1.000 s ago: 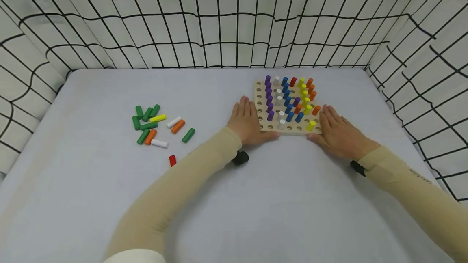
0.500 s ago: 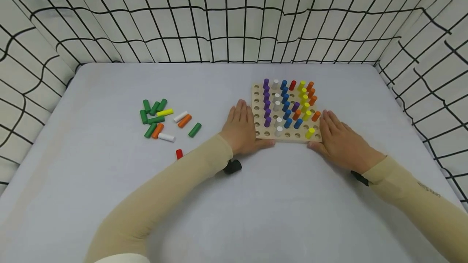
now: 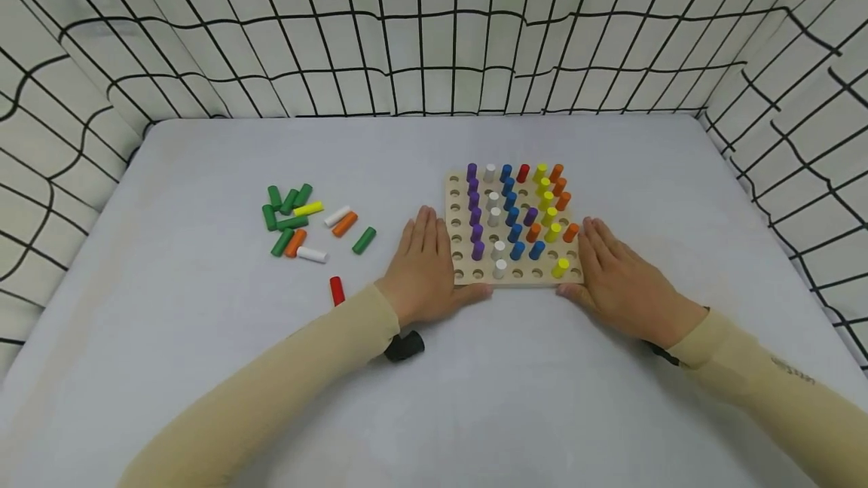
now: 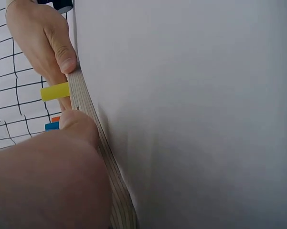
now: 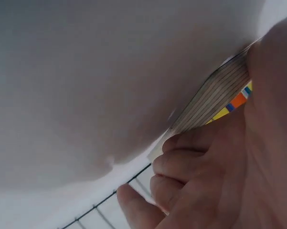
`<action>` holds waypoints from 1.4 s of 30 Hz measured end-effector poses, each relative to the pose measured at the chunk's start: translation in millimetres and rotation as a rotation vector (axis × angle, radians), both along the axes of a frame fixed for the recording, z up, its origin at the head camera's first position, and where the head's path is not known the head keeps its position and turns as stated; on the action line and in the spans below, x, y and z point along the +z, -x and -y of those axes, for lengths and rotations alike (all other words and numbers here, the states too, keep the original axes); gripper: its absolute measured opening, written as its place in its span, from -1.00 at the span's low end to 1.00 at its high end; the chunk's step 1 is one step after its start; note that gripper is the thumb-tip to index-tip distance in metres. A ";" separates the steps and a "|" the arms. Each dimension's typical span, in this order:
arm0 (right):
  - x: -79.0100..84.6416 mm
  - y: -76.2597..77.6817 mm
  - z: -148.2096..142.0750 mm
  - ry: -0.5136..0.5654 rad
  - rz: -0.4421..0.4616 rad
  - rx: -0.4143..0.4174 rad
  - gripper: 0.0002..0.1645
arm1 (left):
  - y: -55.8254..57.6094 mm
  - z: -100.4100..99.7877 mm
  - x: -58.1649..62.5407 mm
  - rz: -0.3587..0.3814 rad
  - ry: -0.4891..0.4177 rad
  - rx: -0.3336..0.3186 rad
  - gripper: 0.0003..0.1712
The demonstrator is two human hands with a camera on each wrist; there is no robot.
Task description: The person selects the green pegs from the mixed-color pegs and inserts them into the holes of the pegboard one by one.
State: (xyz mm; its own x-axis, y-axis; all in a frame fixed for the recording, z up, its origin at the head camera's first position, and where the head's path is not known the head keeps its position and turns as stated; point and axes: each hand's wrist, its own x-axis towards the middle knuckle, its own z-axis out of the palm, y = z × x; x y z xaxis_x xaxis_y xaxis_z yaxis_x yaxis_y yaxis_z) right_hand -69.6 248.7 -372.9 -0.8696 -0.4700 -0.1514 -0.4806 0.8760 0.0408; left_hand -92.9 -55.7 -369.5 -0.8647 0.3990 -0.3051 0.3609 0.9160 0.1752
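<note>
In the head view a wooden pegboard [image 3: 518, 277] lies on the table, right of centre. Upright pegs in purple, white, blue, red, yellow and orange stand in many of its holes. My left hand [image 3: 426, 269] rests flat against the board's left side, fingers straight and pointing away, thumb along the front edge. Against the right side lies my right hand [image 3: 627, 285], its thumb at the front right corner. The left wrist view shows the board's layered edge [image 4: 86, 100] beside a yellow peg [image 4: 55, 92]. From the right wrist, fingers [image 5: 181, 162] touch the board's side.
Loose pegs lie left on the white table [image 3: 224, 337], several green ones [image 3: 291, 223] among yellow, orange and white. A red peg [image 3: 337, 290] lies near my left sleeve, which partly covers it. Black wire mesh [image 3: 420, 36] stands behind the table and at both sides.
The pegboard has slid toward me and somewhat left, both hands moving along with it at its sides. The head view has shifted slightly. The loose pegs stay in their places.
</note>
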 end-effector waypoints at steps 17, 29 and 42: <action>0.2 -14.3 16.1 0.063 0.040 0.031 0.22 | -21.2 27.6 -4.6 -0.021 -0.049 -0.027 0.40; 0.5 9.8 9.9 0.196 0.203 -0.090 0.42 | -10.4 46.7 8.4 -0.053 -0.106 -0.072 0.30; -13.4 19.4 10.0 0.247 0.221 -0.093 0.49 | 3.9 86.1 27.5 -0.113 -0.163 0.037 0.31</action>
